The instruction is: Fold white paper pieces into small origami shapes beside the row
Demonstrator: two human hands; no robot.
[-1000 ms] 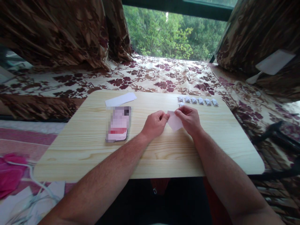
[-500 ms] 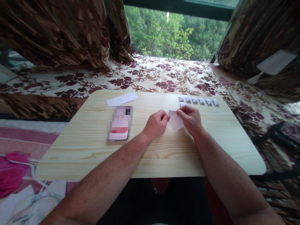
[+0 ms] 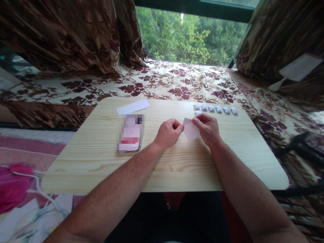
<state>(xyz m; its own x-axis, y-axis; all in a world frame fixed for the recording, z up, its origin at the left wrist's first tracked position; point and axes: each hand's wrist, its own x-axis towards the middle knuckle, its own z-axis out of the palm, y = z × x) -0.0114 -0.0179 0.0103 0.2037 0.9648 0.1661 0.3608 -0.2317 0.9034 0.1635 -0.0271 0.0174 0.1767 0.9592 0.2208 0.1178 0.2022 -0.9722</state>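
A small square of white paper point(image 3: 191, 130) is held up between my two hands, above the wooden table point(image 3: 174, 168). My left hand point(image 3: 169, 132) is closed, thumb and forefinger pinching the paper's left corner. On the other side, my right hand point(image 3: 207, 127) pinches the upper right edge between thumb and fingers. Just beyond the right hand stands a row of small folded white paper pieces point(image 3: 212, 108), with one more piece point(image 3: 197, 113) in front of the row, partly hidden by that hand.
Left of my hands lies a phone point(image 3: 130, 133), blurred by pixelation. Behind it are white paper strips point(image 3: 133, 107). A floral-covered ledge point(image 3: 162, 81) runs along the table's far edge, below a window. White cables point(image 3: 37, 185) and a pink cloth point(image 3: 15, 185) lie at lower left.
The view has shifted very slightly. Both hands keep their pinch on the paper, which looks almost the same as before.
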